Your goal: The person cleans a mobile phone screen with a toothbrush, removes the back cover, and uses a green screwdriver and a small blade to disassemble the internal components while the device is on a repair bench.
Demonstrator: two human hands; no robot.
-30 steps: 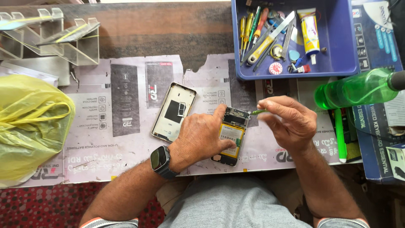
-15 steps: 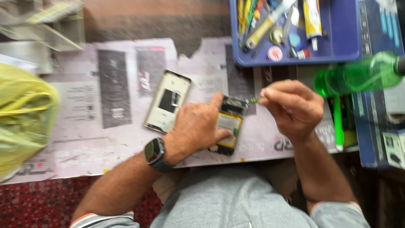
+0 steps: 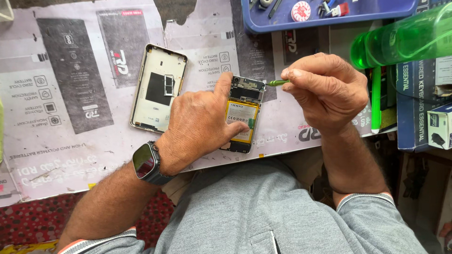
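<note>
Grey heathered short-sleeved shirt (image 3: 263,211), fine knit texture, fills lower frame. Small white tag or seam mark low on shirt front. Left sleeve hem (image 3: 101,237), left of shirt front: grey band, then white and orange stripes. Right sleeve hem (image 3: 365,197), right of shirt front: grey ribbed band with thin white line. Dark smartwatch (image 3: 146,162) with rounded rectangular glossy face on black strap, above left sleeve hem. Left hand (image 3: 197,124) and right hand (image 3: 329,91) bare, no rings visible.

Blue tray (image 3: 329,21) top, green bottle (image 3: 400,40) right, back cover (image 3: 157,89) left
</note>
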